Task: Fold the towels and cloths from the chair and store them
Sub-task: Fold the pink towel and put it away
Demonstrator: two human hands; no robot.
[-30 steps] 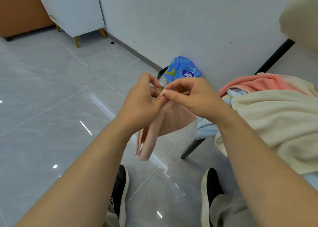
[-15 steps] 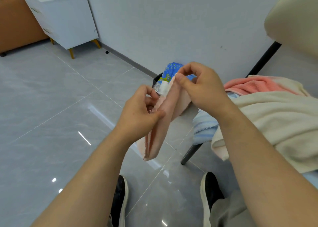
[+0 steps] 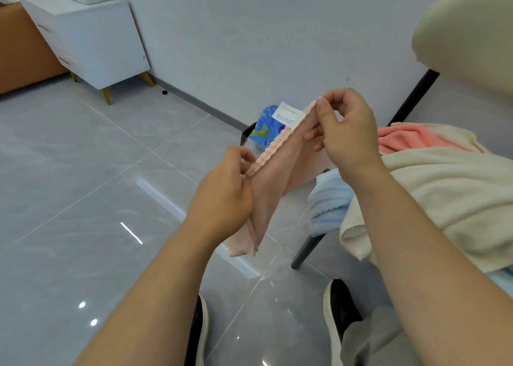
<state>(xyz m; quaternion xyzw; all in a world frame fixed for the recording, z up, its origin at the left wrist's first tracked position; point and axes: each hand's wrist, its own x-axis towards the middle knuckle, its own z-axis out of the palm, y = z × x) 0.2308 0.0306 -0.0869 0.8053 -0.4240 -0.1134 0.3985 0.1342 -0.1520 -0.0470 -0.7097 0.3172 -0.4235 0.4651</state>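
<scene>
Pink cloth (image 3: pixel 277 171): held in the air at mid-view, its scalloped edge strung between both hands and the rest hanging toward 6 o'clock, seemingly doubled.
Left hand (image 3: pixel 222 196): fingers curled, pinching the lower end of that edge, at 8 o'clock from the other hand.
Right hand (image 3: pixel 349 135): thumb and forefinger pinch the upper corner; the other fingers are loosely curled.
Doing it well: probably keep the edge taut, match the corners and scallops before bringing the ends together, and tuck the tag inside.
Tag (image 3: pixel 287 115): white, at the upper corner, with blue print upside down; I cannot read it with certainty.
Chair (image 3: pixel 308 247): at 3 o'clock, bearing a cream towel (image 3: pixel 444 199), a coral towel (image 3: pixel 410 139) and a blue cloth (image 3: pixel 327 199), all unfolded.
Blue packet (image 3: pixel 263 128): at 12 o'clock from the left hand; its print is too small to read.
White cabinet (image 3: pixel 105 46): at 10 o'clock, perhaps where the cloths are stored.
</scene>
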